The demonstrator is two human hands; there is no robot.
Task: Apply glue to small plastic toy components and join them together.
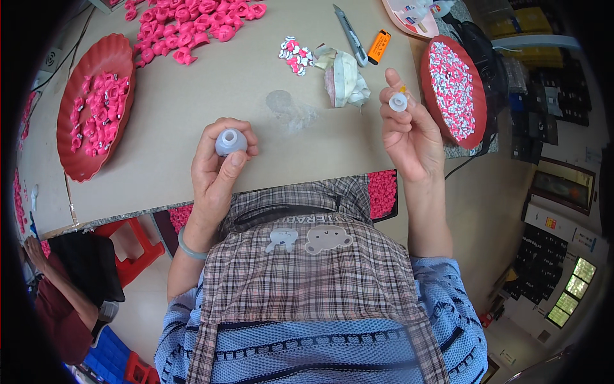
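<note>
My left hand (220, 160) is wrapped round a small whitish plastic bottle (231, 142), its open neck facing up. Raised to the right, my right hand (412, 131) pinches a white nozzle cap (398, 102) with a bit of yellow at its tip. The bottle and the cap are apart. Between and beyond the hands, a dried whitish smear (291, 112) marks the tabletop. A crumpled pale cloth (345, 78) lies a little left of my right hand.
A utility knife (351, 35) and an orange case (379, 47) lie beyond the cloth, near small pink-and-white pieces (296, 56). Red trays with pieces stand left (70, 153) and right (476, 77). Pink molded parts (185, 25) are heaped at the back. Another person's arm (64, 288) shows lower left.
</note>
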